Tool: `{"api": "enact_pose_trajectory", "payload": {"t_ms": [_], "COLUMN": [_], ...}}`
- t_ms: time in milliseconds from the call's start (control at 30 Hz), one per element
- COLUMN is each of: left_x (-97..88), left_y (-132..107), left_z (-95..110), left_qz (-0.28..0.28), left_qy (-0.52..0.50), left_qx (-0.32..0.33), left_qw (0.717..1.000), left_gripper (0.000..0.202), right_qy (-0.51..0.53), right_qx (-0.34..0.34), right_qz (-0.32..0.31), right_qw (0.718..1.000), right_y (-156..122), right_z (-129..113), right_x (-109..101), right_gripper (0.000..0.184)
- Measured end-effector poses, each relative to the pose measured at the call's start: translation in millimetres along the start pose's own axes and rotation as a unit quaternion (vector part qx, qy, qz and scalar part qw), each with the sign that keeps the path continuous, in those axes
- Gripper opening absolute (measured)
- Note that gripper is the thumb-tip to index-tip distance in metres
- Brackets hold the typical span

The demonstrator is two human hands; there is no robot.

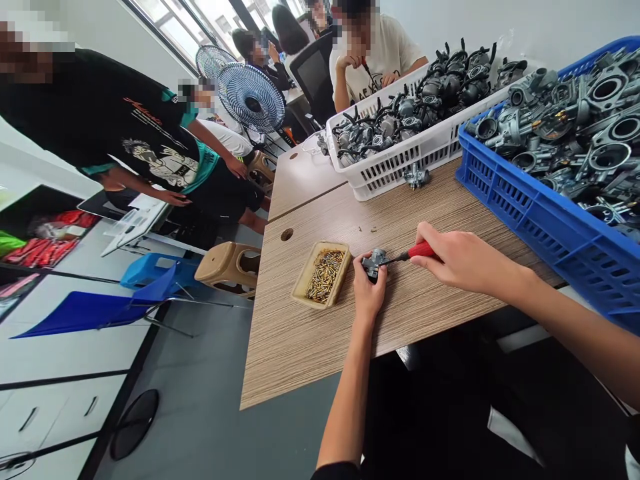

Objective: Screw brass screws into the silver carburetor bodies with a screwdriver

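My left hand (pixel 369 288) is closed around a small grey metal carburetor part (pixel 375 262), holding it down on the wooden table (pixel 320 333). My right hand (pixel 457 257) grips a red-handled screwdriver (pixel 419 251), whose tip meets the part from the right. A shallow tan tray (pixel 305 279) of several small brass screws lies just left of my left hand.
A white basket (pixel 400 160) of dark carburetors stands at the back, a blue crate (pixel 530 213) of grey metal bodies at the right. One loose carburetor (pixel 417 177) lies before the white basket. Several people, fans, stools and a blue chair fill the room to the left.
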State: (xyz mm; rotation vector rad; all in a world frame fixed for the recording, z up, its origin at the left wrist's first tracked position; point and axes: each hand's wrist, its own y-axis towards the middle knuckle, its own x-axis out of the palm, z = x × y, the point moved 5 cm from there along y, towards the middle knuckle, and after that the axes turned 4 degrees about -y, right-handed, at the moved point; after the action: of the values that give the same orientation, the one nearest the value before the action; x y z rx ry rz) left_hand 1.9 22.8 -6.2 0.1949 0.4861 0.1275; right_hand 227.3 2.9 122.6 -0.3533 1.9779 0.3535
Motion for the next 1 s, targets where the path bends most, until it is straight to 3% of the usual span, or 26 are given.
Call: {"api": "enact_pose_trajectory", "payload": {"t_ms": [100, 333, 567, 833, 1000], "left_x": [0.1, -0.1, 0.0, 0.1, 0.1], "left_y": [-0.2, -0.1, -0.2, -0.3, 0.0], "left_z": [0.5, 0.8, 0.1, 1.2, 1.2], "left_qz": [-0.001, -0.002, 0.000, 0.000, 0.004], "left_qy": [-0.001, 0.000, -0.003, -0.005, -0.005], "left_qx": [0.000, 0.001, -0.001, 0.001, 0.001], "left_qw": [1.000, 1.000, 1.000, 1.000, 1.000], "left_gripper": [0.036, 0.035, 0.035, 0.035, 0.034], "right_qy": [-0.021, 0.033, -0.003, 0.033, 0.024], "right_qx": [0.017, -0.029, 0.013, -0.025, 0.002], "right_qz": [0.004, -0.002, 0.009, -0.001, -0.005], "right_qw": [1.000, 0.999, 1.000, 0.999, 1.000], "right_y": [0.7, -1.2, 0.3, -1.3, -0.4], "right_z": [2.0, -0.4, 3.5, 1.3, 4.2], "right_x": [-0.7, 0.3, -0.2, -0.3, -0.4], "right_gripper": [0.018, 0.016, 0.017, 0.018, 0.014]}}
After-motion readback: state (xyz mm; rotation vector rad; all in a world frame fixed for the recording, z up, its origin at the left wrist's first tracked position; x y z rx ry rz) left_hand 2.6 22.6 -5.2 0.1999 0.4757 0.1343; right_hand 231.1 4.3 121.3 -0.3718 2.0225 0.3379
